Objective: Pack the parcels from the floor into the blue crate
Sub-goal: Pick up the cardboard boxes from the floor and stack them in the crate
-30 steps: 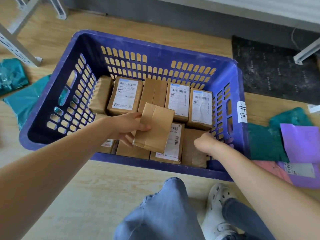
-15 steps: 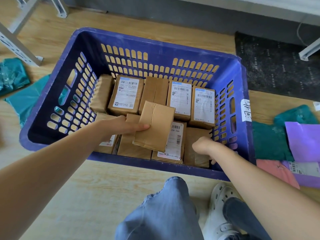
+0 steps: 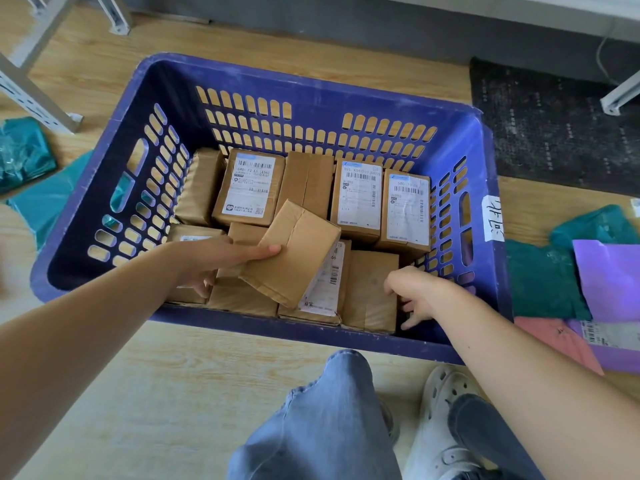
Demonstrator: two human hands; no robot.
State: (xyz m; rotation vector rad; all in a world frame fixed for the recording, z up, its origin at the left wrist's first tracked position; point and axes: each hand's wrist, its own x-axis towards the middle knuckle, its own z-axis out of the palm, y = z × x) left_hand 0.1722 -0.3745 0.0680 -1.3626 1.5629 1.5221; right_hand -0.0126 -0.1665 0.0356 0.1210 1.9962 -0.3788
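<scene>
The small cardboard parcel (image 3: 294, 252) hangs tilted over the front row, in the middle of the blue crate (image 3: 485, 174). Our left hand (image 3: 221, 258) clamps its left edge, thumb on top, fingers below. It looks stiff and light; we judge the long sides the best hold. Our right hand (image 3: 415, 292) reaches down beside a plain box (image 3: 370, 289) at lower right; whether it grips, we cannot tell. We count one parcel held and perhaps nine boxes (image 3: 249, 185) lying inside, since the hand hides some.

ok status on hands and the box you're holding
Left hand holds brown box tilted above packed boxes in blue crate. Right hand at near-right box edge, grip unclear. Only boxes beneath it.
</scene>
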